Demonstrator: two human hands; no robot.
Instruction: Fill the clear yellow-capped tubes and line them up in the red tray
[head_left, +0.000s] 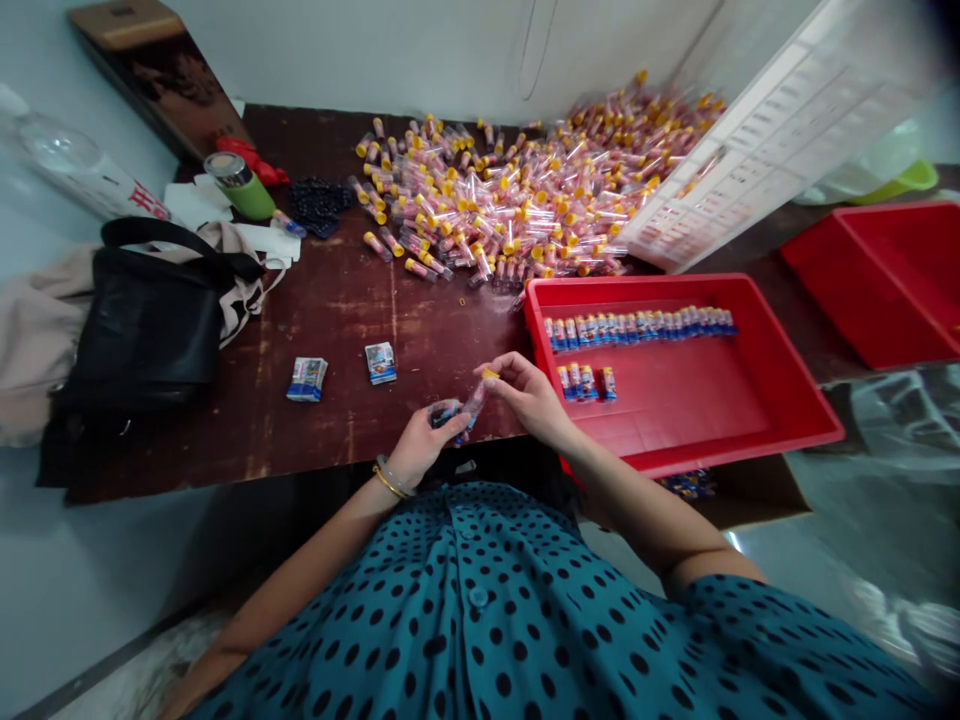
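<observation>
Near the table's front edge, my left hand (421, 442) is closed around the lower part of a small clear plastic tube (475, 402) with pinkish contents. Some dark, blue-tinged pieces (444, 412), too blurred to name, are also in that hand. My right hand (534, 396) pinches the tube's yellow cap (490, 375) between thumb and fingers. The tube tilts, cap end up and to the right. Two small stacks of printed blue-and-white labels lie left of my hands: one label stack (381, 363) closer, the other label stack (307, 380) farther left.
A large heap of yellow-capped tubes (510, 215) covers the table's back. On the right, a red tray (697, 400) holds one long row of blue-labelled tubes (641, 326) and several more below. A white panel (742, 150) leans behind it. A black bag (150, 320) and green flask (244, 190) stand left.
</observation>
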